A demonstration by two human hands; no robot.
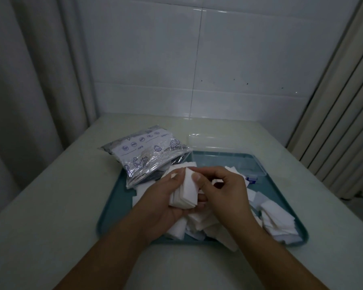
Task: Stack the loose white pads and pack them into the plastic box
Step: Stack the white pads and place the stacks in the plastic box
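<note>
Above the teal tray [113,206] I hold a stack of white pads [186,190] upright between both hands. My left hand [161,197] cups the stack from the left and below. My right hand [220,193] pinches its right edge, thumb on the front pad. Loose white pads [279,220] lie scattered over the tray, with more under my hands. The clear plastic box [224,158] stands open at the tray's far side, with its lid raised behind it.
A crinkled printed plastic bag [149,153] lies on the tray's far left corner. A small blue-and-white item [251,179] sits near the box. The tray rests on a pale table against a tiled wall, with curtains to the left and right.
</note>
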